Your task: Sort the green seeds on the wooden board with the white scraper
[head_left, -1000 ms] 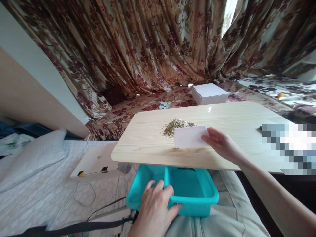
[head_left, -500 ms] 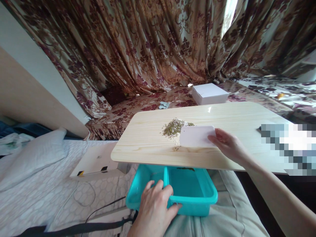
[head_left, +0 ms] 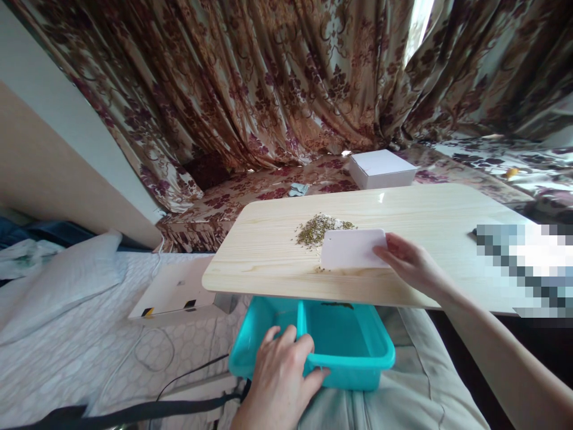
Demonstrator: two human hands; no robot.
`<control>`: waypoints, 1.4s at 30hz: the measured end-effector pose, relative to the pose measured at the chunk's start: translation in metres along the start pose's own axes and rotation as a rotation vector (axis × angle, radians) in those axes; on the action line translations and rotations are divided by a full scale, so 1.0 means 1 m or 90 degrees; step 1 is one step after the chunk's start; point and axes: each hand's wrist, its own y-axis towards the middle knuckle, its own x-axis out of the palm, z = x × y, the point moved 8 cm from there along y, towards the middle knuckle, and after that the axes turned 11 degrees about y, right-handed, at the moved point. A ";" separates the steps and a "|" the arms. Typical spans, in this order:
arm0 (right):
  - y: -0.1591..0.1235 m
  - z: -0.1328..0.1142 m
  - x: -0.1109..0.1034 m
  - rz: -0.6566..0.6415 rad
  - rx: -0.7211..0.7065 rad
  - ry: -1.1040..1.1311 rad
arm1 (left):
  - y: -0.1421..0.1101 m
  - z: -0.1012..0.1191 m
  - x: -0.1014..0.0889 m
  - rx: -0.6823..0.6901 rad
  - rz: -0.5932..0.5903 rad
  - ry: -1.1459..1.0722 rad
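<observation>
1. Right hand [head_left: 405, 257]: yours, closed on one end of the white card, thumb on the near face. Gripping the end probably leaves most of the card's length free.
2. White card [head_left: 351, 249]: above the table's near half, broad face towards you, overlapping the pile's near right side in view. Whether its lower edge touches the wood, you cannot tell here.
3. Pile of small greenish grains [head_left: 316, 231]: loose on the tabletop, left of your right hand. A few stray grains [head_left: 323, 270] lie by the card's lower left corner.
4. Table [head_left: 259, 269]: pale wood grain, its near edge overhanging the bin; the bin seems so placed to catch what leaves that edge.
5. Teal bin [head_left: 353, 361]: two compartments, over your lap; dark matter shows at the right compartment's far end.
6. Left hand [head_left: 286, 370]: yours, fingers curled over the bin's near rim by the divider, thumb outside, apparently steadying it.
</observation>
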 end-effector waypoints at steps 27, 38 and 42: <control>-0.007 -0.003 0.010 -0.060 0.041 0.018 | -0.001 -0.004 -0.001 -0.016 -0.014 0.002; -0.006 -0.007 0.013 -0.034 0.031 0.016 | -0.002 -0.004 -0.002 -0.012 -0.003 0.009; -0.004 -0.007 0.017 -0.046 0.026 0.018 | -0.002 -0.004 -0.001 -0.012 -0.005 0.005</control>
